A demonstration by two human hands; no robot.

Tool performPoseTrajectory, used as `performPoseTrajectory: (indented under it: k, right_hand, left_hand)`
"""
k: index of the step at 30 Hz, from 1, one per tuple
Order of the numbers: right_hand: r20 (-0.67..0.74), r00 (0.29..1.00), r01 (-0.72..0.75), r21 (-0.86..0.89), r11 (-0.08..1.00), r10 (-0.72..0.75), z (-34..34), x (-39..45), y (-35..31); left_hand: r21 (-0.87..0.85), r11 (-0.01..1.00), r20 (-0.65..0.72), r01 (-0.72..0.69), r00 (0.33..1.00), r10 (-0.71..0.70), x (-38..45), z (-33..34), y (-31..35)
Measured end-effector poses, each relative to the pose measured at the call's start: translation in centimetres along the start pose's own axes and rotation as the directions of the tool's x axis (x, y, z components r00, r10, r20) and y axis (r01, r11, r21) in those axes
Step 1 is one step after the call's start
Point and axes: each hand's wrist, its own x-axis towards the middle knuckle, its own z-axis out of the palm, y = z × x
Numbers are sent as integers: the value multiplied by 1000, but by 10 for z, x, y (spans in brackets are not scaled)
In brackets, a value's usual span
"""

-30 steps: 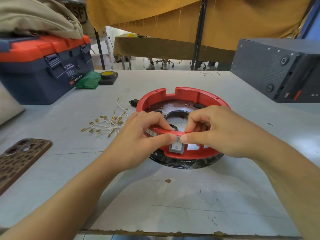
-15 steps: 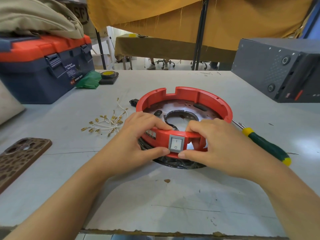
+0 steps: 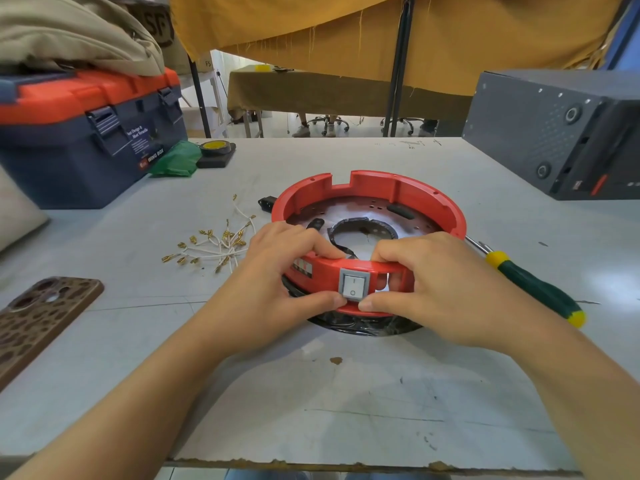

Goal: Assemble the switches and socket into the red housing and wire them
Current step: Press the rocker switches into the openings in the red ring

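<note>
Nearest the viewer, two bare forearms reach in over a scuffed grey table point(image 3: 346, 403). The left hand point(image 3: 273, 282) and the right hand point(image 3: 436, 289) are clamped on the near wall of the red housing point(image 3: 370, 209), a round open ring lying flat at the table's middle. On each hand the fingers are curled over the top of the rim and the thumb is pressed under the wall, apparently so the ring is steadied from both sides. Between the two thumb tips a grey rocker switch point(image 3: 353, 285) is seated in a cutout of that wall. Just right of it an empty cutout is seen, judged to be meant for another part. Black material is visible under the housing and inside it.

Beside the right hand lies a green and yellow screwdriver point(image 3: 533, 285). Left of the housing a loose bundle of white wires with brass terminals point(image 3: 214, 244) is spread within reach, untouched. A patterned phone case point(image 3: 38, 313) lies at the left edge. Farther back stand a blue and orange toolbox point(image 3: 86, 133) and a dark grey case point(image 3: 561, 140).
</note>
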Motion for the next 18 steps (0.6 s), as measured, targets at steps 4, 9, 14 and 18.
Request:
performPoseTrajectory:
  k: [4,9,14,18]
  right_hand:
    - [-12,1000,-5,-20,1000,4,1,0,0]
    - [-17,1000,-10,-26,1000,9,2,0,0]
    - [-16,1000,-1,-52,999,0,2,0,0]
    - [24,1000,17,-58,998,-16,-1,0,1]
  left_hand:
    - [28,1000,-15,10,1000,-9,1,2,1]
    - [25,1000,-17,14,1000,-14,0,2,1]
    - [30,999,-7,32,999,-31,0,1,3]
    - [-33,998,24,59,998,-59,-1,-1,3]
